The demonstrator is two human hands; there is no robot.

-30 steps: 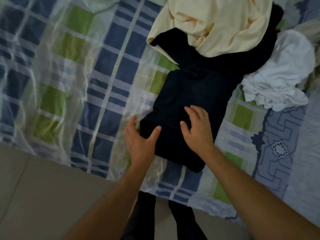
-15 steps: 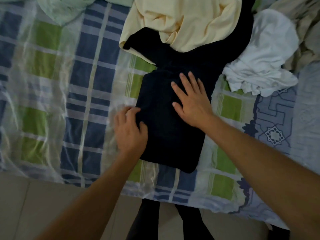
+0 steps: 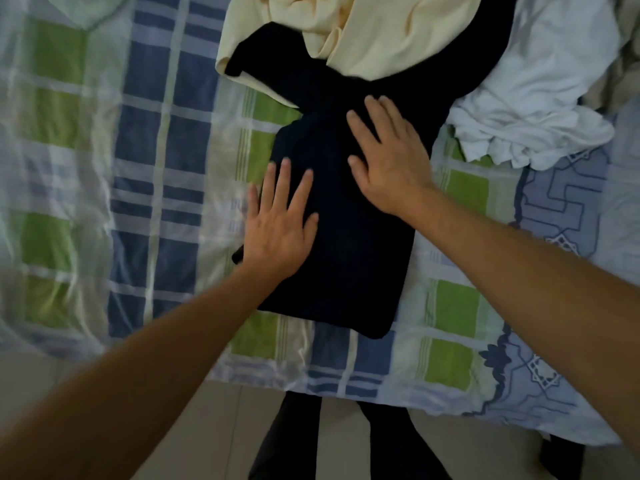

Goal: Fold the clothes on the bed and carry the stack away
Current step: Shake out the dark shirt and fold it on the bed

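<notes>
On plaid bedsheet [image 3: 162, 140], pale floor [image 3: 214, 427] below, left hand [image 3: 278, 230], right hand [image 3: 389, 161] flat, fingers spread, pressing folded dark garment [image 3: 349, 258]

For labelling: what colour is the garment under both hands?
Dark navy, nearly black garment; head view, the only one.

bed [image 3: 166, 140]: we see a blue, green and white checked sheet
centre: folded dark garment [image 3: 346, 258] flat on sheet
far edge: cream garment [image 3: 381, 32], partly over dark cloth
right: crumpled white garment [image 3: 540, 98]; patterned blue cloth [image 3: 568, 209]
</notes>
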